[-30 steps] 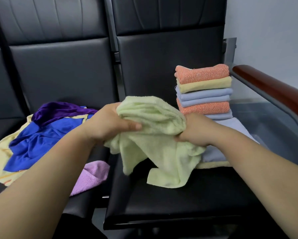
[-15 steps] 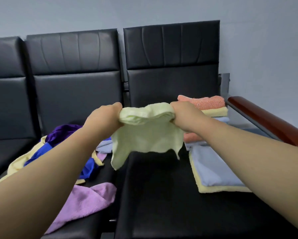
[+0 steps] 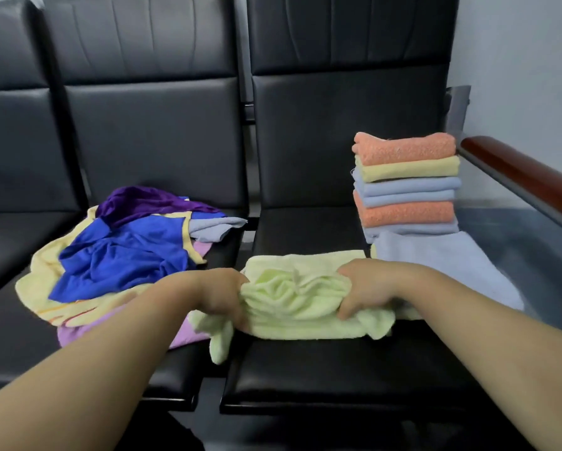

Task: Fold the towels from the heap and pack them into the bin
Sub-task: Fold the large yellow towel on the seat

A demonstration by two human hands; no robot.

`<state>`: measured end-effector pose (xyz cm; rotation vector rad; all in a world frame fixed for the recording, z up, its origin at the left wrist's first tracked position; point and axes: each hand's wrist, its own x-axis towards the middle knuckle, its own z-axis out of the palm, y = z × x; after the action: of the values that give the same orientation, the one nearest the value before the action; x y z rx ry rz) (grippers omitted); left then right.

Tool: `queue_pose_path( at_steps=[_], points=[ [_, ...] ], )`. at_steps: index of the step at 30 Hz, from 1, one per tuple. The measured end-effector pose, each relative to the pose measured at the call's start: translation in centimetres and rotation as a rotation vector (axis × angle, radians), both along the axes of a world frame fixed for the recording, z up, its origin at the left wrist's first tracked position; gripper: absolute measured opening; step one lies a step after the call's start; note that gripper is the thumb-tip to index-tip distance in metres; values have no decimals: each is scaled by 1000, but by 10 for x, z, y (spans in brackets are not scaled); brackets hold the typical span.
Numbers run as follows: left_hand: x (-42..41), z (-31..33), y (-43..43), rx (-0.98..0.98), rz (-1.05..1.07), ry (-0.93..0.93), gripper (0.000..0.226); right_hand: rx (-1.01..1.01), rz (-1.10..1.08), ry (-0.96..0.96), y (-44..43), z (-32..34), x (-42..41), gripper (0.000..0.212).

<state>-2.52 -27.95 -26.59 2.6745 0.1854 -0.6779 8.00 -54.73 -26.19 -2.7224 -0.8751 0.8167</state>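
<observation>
View: head camera, looking down at a row of black seats, with both forearms reaching in from the bottom edge.
Green towel [image 3: 295,304]: bunched in loose folds on the front half of the right-hand seat [image 3: 338,369], stretched between the two hands. One corner droops over the gap at the seat's left edge.
Left hand [image 3: 222,294]: fingers curled round the towel's left end, gripping a gathered wad of cloth.
Right hand [image 3: 367,288]: fingers curled over the towel's right end, holding it down on the seat.
Heap [image 3: 120,255]: unfolded cloths on the middle seat, just left of the green towel. Purple lies at the back, bright blue over pale yellow, lilac at the front, and a grey-blue piece pokes out to the right.
Stack [image 3: 406,183]: folded towels at the back right of the right-hand seat. Orange is on top, then yellow, two grey-blue, orange, and grey-blue at the bottom.
Flat towel [image 3: 436,265]: grey-blue, spread in front of the stack, just beside the right hand.
Armrest [image 3: 527,177]: brown, to the right of the stack.
Wall [image 3: 517,60]: pale grey, behind the seats.
</observation>
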Motion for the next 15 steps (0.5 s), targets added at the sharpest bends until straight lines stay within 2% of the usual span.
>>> queue_pose_path(
  at_steps=[2,4,8,11,13,14,15],
  points=[
    [-1,-9,4,-24,37,17,41,-34,18,24,3,-5,-6,39],
    [2,-12,4,-67,65,-70,54,-1,-9,25,5,-4,-7,36],
    [9,-14,-4,-269,192,-197,52,100,-112,18,5,-8,-5,46],
    [12,-19,-9,-283,288,-152,59,109,-190,82,6,-10,-9,63],
    [11,-21,-6,-243,323,-66,64,111,-290,160,7,-13,-10,85],
    [11,-22,-3,-245,344,-31,63,128,-369,211,6,-15,-10,89],
    [12,-23,1,-249,368,-6,60,141,-415,246,6,-15,-13,84]
  ],
)
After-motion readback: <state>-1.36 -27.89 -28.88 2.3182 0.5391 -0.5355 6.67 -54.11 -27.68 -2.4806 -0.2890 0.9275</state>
